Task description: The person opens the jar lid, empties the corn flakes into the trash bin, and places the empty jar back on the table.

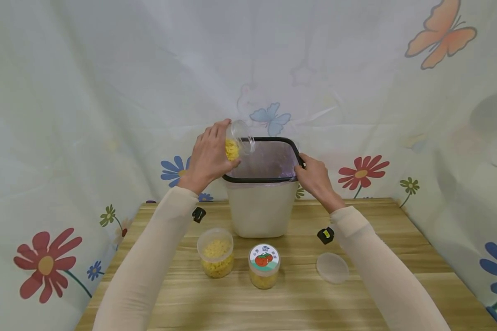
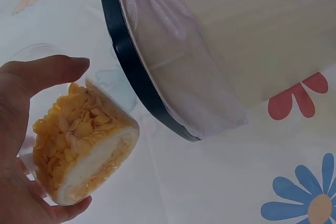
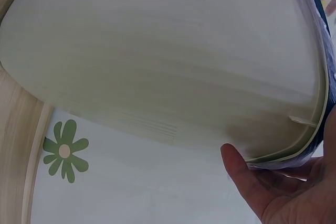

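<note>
At a bin (image 1: 262, 209), contents unclear, the left hand (image 1: 209, 156) grips a jar (image 1: 240, 132) of yellow flakes (image 1: 232, 150); right hand (image 1: 314, 177) holds bin rim (image 1: 269, 179).

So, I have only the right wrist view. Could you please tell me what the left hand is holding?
Observer: The left hand holds a clear jar with yellow flakes inside.
Operator: Thank you. Is this jar upright or tilted?
Observer: It is tilted, with its mouth toward the waste bin.
Operator: And on the table, does anything lie flat?
Observer: Yes, a round translucent lid lies to the right of the lidded jar.
</note>
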`<state>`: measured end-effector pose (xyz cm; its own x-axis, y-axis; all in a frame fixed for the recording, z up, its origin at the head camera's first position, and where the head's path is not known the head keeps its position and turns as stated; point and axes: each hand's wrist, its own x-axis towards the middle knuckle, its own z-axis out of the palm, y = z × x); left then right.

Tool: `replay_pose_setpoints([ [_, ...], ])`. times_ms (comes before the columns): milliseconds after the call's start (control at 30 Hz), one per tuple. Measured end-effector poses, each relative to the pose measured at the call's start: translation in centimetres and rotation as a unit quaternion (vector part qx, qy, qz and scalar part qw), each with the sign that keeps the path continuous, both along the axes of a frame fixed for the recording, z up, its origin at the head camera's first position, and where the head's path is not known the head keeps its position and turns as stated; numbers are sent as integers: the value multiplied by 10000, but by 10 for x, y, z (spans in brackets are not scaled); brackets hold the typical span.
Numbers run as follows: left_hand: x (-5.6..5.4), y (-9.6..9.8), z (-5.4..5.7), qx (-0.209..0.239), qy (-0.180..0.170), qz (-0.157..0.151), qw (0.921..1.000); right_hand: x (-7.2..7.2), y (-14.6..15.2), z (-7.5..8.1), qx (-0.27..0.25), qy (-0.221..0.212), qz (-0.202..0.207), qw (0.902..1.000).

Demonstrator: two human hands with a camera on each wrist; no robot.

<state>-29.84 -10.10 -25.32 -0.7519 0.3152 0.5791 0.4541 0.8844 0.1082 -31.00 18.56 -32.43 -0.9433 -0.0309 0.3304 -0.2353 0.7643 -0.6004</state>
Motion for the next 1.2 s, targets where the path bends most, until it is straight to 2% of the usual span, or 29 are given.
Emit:
replay_pose_setpoints([
  [167, -5, 0, 0, -153, 99, -26, 9998, 0, 0, 0, 26, 8, -1, 10000],
  [467, -15, 1, -4, -446, 222, 118, 9987, 1, -2, 0, 45, 58, 5, 10000],
  [600, -16, 3, -5, -558, 293, 158, 9979, 1, -1, 1, 59, 69, 0, 10000],
  [967, -20, 9, -4, -819, 751, 103, 9937, 2, 1, 1, 114, 29, 11, 9999],
  [1200, -23, 10, -3, -1018, 764, 194, 9917, 1, 0, 2, 106, 24, 11, 9999],
])
